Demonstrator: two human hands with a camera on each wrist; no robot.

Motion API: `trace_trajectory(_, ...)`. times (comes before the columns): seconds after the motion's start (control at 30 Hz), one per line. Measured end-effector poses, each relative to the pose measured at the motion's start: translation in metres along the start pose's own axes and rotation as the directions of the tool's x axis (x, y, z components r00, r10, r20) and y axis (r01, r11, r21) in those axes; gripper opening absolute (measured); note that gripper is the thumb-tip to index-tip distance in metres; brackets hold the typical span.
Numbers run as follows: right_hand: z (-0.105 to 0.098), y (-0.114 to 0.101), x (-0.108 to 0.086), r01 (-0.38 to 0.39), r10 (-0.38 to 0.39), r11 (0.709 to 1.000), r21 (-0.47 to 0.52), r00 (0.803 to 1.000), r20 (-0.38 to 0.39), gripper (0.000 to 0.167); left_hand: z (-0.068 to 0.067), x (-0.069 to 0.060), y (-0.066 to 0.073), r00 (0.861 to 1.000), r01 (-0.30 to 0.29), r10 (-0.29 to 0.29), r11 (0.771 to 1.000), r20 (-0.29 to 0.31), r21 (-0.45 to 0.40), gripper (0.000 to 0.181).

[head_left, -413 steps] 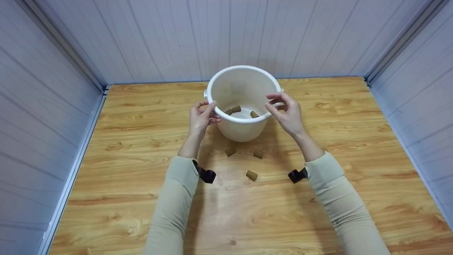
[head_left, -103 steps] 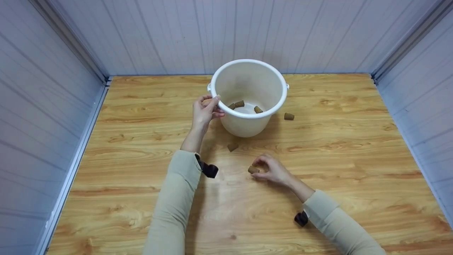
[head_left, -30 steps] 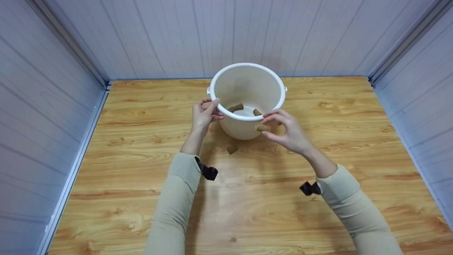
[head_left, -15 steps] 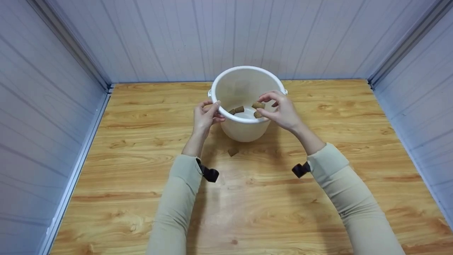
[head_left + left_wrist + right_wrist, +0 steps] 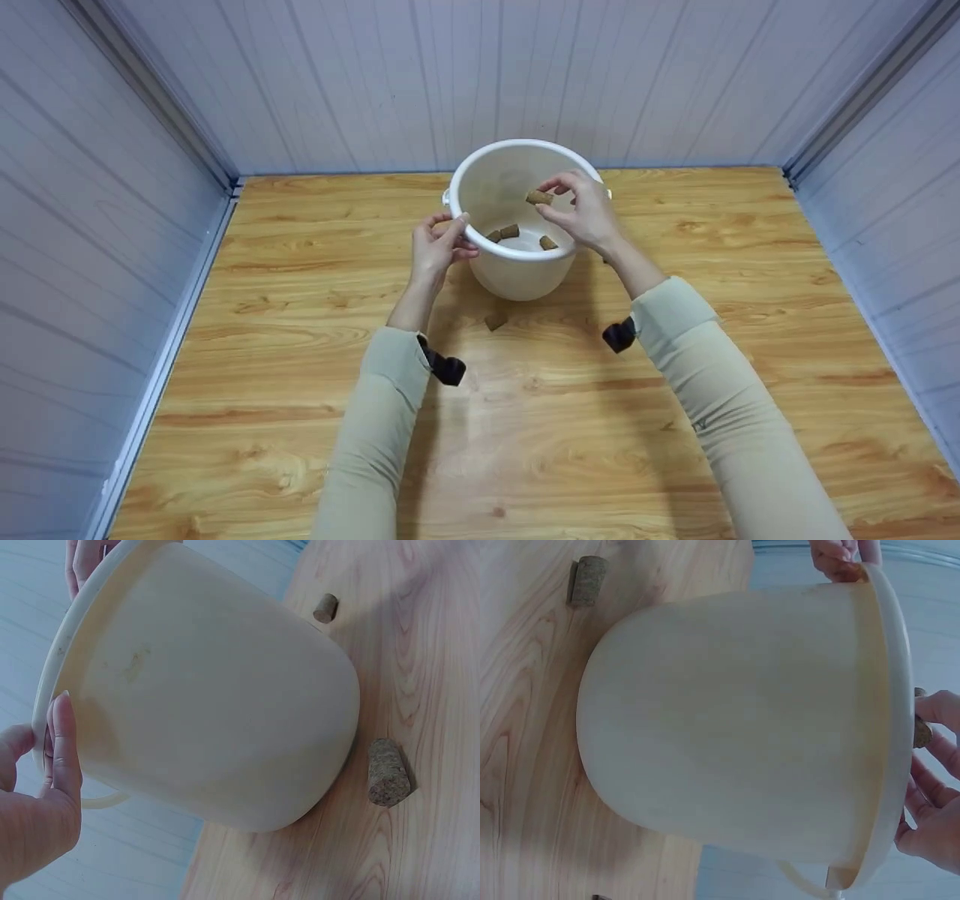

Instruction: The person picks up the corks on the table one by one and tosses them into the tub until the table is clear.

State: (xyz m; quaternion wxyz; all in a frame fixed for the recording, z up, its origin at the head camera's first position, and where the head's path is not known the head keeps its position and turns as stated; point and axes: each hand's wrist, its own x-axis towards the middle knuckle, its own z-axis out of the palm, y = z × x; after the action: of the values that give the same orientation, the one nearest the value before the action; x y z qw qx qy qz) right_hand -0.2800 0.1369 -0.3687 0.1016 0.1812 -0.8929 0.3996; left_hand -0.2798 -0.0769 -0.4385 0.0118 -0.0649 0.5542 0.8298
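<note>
A white bucket (image 5: 517, 279) stands upright near the back wall. My left hand (image 5: 433, 247) grips its rim at the front left, thumb on top and fingers below. Over the bucket's mouth, my right hand (image 5: 591, 214) pinches a cork (image 5: 538, 197) between thumb and fingers. In the right wrist view the held cork (image 5: 923, 732) shows just beyond the rim. Three corks lie on the bucket's bottom, one of them (image 5: 510, 231) at the left and another cork (image 5: 548, 243) at the right. A loose cork (image 5: 496, 321) lies on the wooden surface in front of the bucket.
Another cork (image 5: 325, 608) lies beside the bucket, mostly hidden behind my right forearm in the head view. Pale panel walls (image 5: 360, 82) enclose the wooden surface (image 5: 510, 450) at the back and both sides. The bucket's handle (image 5: 105, 801) hangs behind it.
My right hand picked up a cork from the surface, lifted it past the bucket's front rim and brought it over the opening. My left hand has kept its grip on the rim.
</note>
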Motion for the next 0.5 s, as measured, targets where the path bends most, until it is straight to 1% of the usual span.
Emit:
trace_trajectory(0.03, 0.0004, 0.0007, 0.0013, -0.001, 0.001, 1.000, -0.011, 1.000, 0.003, 0.027, 0.0066, -0.0116, 0.0119, 1.000, 0.007, -0.007, 1.000, -0.021, 0.026, 0.024)
trace_trajectory(0.2, 0.0003, 0.0021, 0.0029, 0.011, -0.011, 0.999, -0.042, 1.000, 0.006, 0.033, 0.0080, -0.0154, 0.0168, 0.999, 0.043, -0.042, 0.999, -0.012, 0.007, 0.023)
trace_trajectory(0.3, -0.0007, 0.0040, 0.0014, 0.009, -0.009, 1.000, -0.026, 1.000, -0.002, 0.032, 0.0078, -0.0160, 0.0183, 0.999, 0.047, -0.047, 0.999, -0.006, 0.013, 0.024)
trace_trajectory(0.5, -0.0030, 0.0097, -0.0013, 0.006, -0.005, 1.000, 0.020, 1.000, -0.026, 0.028, 0.0067, -0.0153, 0.0177, 0.999, 0.044, -0.043, 0.999, -0.016, 0.018, 0.024)
